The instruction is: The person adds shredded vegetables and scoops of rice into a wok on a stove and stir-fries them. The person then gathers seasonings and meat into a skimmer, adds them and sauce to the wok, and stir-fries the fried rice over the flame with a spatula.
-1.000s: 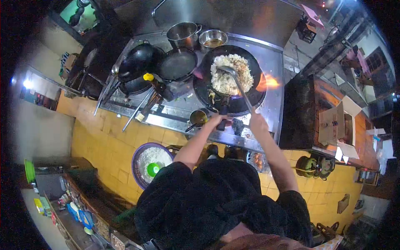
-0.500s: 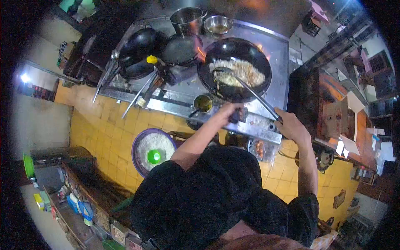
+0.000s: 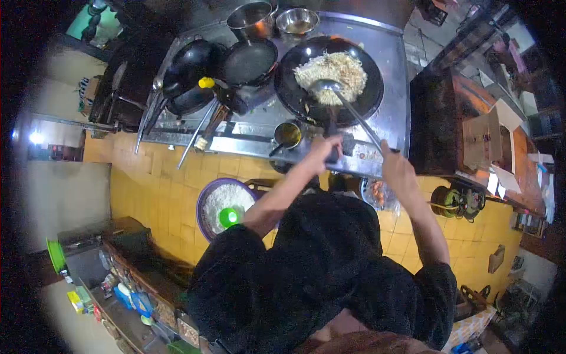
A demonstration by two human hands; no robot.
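Note:
A large black wok stands on the steel stove and holds a heap of pale, browned rice. My left hand is closed around the wok's handle at the stove's front edge. With my right hand I grip the long shaft of a ladle. Its round metal bowl rests against the near side of the rice. Left of the wok handle, a small pot with yellowish liquid sits by the front edge.
Black pans, a deep pot and a steel bowl crowd the back and left. Long handles stick out past the stove's front. A purple-rimmed basin with white contents and a green cup stands on the floor. An open carton sits right.
The rice has shifted towards the back of the wok and heaped up. The ladle bowl has moved nearer and slightly right. Flames beside the wok no longer show.

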